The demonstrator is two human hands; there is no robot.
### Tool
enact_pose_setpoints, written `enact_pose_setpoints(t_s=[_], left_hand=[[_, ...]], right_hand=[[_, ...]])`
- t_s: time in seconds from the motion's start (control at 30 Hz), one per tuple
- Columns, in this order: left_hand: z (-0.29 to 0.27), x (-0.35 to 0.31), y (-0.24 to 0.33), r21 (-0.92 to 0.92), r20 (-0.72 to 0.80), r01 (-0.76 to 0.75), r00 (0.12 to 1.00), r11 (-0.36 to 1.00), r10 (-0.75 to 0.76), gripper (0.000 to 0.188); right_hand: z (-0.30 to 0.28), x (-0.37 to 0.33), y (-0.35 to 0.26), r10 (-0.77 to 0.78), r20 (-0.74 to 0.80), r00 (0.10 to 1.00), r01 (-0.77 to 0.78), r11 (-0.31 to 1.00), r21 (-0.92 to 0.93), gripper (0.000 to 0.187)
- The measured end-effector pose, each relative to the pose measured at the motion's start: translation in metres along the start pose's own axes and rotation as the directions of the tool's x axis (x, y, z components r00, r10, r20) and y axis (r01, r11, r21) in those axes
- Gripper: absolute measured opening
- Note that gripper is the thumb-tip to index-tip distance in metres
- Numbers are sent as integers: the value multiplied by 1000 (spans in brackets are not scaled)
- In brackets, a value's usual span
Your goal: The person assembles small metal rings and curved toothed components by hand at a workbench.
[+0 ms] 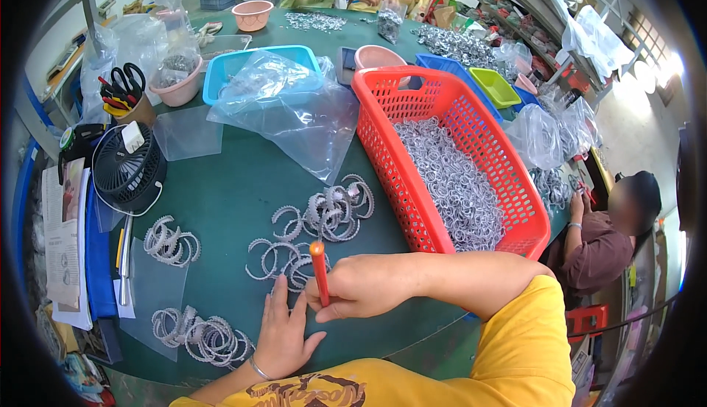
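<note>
My right hand (355, 287) is closed round a slim tool with an orange-red handle (320, 274); its exact kind is not clear. That handle points away from me, over a loose group of silver, toothed open rings (274, 258). Beside it, my left hand (283, 337) lies on the green table with its fingers stretched out, the fingertips close to the right hand and the rings. More of these rings (335, 212) are heaped just beyond. Two other clusters sit to the left, one of rings (171, 243) below the fan and one of stacked rings (213, 339) near the front edge.
A red basket (390, 164) full of small silver rings stands right of centre. Behind are a blue tub (221, 57) and a clear plastic bag (317, 123). At left stand a black fan (131, 167) and a tool cup (140, 112). Two people sit at the table.
</note>
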State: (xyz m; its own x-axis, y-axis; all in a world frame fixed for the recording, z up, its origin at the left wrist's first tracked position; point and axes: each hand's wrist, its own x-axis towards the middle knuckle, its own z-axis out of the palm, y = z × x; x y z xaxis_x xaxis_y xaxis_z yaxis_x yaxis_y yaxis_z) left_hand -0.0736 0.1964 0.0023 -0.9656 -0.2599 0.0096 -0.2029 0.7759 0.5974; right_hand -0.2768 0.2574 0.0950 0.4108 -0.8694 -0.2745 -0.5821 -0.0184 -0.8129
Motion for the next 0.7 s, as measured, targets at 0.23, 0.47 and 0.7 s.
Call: enact_pose_setpoints(t_s=[0.23, 0.47, 0.7], left_hand=[[5, -1, -1, -59, -66, -32, 997, 998, 28, 76], [5, -3, -4, -11, -122, -53, 991, 999, 51, 71], [10, -4, -7, -6, -134, -81, 988, 997, 79, 68]], right_hand=[[-11, 1, -5, 206, -317, 926, 33, 791, 611, 26], [-54, -16, 8, 466, -662, 587, 392, 553, 736, 32], [-76, -30, 3, 519, -660, 543, 418, 514, 749, 25]])
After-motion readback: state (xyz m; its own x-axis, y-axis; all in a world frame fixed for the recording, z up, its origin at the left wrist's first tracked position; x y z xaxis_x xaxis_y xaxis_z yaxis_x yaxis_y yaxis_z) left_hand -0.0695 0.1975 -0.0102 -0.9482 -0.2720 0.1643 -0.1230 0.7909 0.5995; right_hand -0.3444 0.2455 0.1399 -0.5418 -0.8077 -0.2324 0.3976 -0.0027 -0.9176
